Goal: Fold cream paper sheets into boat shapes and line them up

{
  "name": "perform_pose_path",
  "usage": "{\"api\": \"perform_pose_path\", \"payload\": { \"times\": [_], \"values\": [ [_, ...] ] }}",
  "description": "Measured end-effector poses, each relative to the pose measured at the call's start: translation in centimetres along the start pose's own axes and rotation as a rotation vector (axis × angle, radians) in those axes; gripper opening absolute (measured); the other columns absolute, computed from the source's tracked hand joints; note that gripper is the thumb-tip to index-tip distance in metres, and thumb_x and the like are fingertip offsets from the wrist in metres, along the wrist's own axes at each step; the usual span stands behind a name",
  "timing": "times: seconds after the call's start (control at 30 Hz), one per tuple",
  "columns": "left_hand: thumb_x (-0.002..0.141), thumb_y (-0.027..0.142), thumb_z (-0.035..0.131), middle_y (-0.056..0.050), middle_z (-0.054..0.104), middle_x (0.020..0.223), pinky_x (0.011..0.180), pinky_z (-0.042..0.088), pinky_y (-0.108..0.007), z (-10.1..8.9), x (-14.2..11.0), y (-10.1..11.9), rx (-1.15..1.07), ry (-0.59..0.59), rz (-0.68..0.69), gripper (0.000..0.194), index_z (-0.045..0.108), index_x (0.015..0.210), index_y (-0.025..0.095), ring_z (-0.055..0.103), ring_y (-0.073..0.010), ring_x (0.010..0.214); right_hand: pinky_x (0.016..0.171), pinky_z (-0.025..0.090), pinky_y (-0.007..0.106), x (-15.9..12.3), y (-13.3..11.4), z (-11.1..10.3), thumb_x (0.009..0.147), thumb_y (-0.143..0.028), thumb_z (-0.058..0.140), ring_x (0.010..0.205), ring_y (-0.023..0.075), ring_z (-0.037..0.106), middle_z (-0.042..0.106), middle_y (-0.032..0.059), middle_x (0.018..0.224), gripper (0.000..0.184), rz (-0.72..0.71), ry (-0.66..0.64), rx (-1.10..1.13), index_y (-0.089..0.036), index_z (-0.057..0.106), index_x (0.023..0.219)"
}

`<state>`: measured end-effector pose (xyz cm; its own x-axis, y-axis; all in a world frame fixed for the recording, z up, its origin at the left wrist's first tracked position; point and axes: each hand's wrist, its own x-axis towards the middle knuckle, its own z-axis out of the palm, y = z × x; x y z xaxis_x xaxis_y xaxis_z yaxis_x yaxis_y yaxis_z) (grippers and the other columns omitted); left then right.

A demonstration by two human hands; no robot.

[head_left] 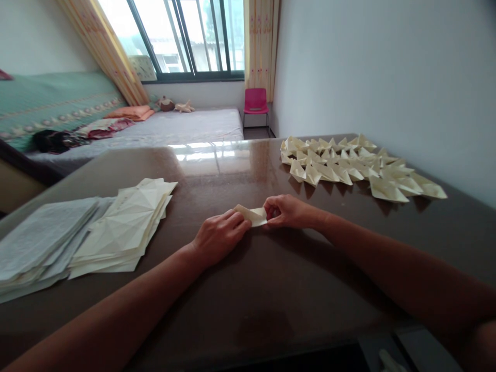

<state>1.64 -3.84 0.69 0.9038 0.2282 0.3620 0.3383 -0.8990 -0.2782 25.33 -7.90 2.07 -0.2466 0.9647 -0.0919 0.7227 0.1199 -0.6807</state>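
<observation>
A small piece of cream folded paper (256,216) is held between my two hands just above the middle of the brown table. My left hand (221,233) grips its left end, fingers pressed together over the paper. At the right end, my right hand (285,211) pinches the edge between thumb and fingers. The paper's lower folds are partly covered by the left fingers. To the left lies a stack of creased cream paper sheets (129,214). Rows of folded paper boats (341,168) stand at the right rear of the table.
A pile of printed paper (46,232) lies at the table's left edge. The glossy brown table (217,305) borders a white wall (387,67) on the right. Beyond it are a bed (201,124), a pink chair (256,103) and a window (194,39).
</observation>
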Motion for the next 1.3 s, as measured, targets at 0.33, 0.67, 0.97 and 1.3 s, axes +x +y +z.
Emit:
{"api": "perform_pose_path", "payload": {
  "times": [0.33, 0.67, 0.97, 1.3],
  "values": [
    [0.096, 0.028, 0.033, -0.005, 0.058, 0.094, 0.057, 0.044, -0.024, 0.0, 0.6, -0.6, -0.163, -0.216, -0.107, 0.037, 0.052, 0.127, 0.029, 0.051, -0.018, 0.085, 0.068, 0.042, 0.025, -0.8, -1.2, 0.8, 0.085, -0.026, 0.056, 0.078, 0.0168, 0.064, 0.071, 0.0025, 0.086, 0.017, -0.061, 0.167, -0.496, -0.023, 0.07, 0.094],
    [0.097, 0.031, 0.032, -0.005, 0.058, 0.093, 0.057, 0.042, -0.022, 0.1, 0.7, -0.5, -0.162, -0.23, -0.137, 0.034, 0.057, 0.121, 0.028, 0.05, -0.0168, 0.084, 0.07, 0.043, 0.027, -1.7, -2.8, 1.6, 0.094, -0.02, 0.045, 0.095, 0.0204, 0.052, 0.06, 0.0105, 0.102, 0.024, -0.254, 0.053, -0.853, -0.017, 0.065, 0.106],
    [0.098, 0.035, 0.033, -0.004, 0.059, 0.098, 0.058, 0.042, -0.022, 0.0, 0.7, -0.3, -0.177, -0.18, -0.163, 0.033, 0.061, 0.113, 0.028, 0.051, -0.016, 0.088, 0.075, 0.039, 0.027, -1.3, -1.9, 1.1, 0.095, -0.027, 0.045, 0.093, 0.0178, 0.05, 0.063, 0.0079, 0.095, 0.027, -0.337, 0.102, -0.705, -0.02, 0.071, 0.092],
    [0.098, 0.033, 0.035, -0.003, 0.067, 0.097, 0.073, 0.047, -0.027, 0.1, 1.0, -1.2, -0.179, -0.162, -0.297, 0.037, 0.048, 0.132, 0.025, 0.055, -0.0186, 0.095, 0.068, 0.038, 0.023, 0.1, -0.3, 2.3, 0.093, -0.031, 0.046, 0.079, 0.0139, 0.06, 0.068, 0.0026, 0.088, 0.019, -0.073, 0.261, -0.347, -0.02, 0.061, 0.099]
  ]
}}
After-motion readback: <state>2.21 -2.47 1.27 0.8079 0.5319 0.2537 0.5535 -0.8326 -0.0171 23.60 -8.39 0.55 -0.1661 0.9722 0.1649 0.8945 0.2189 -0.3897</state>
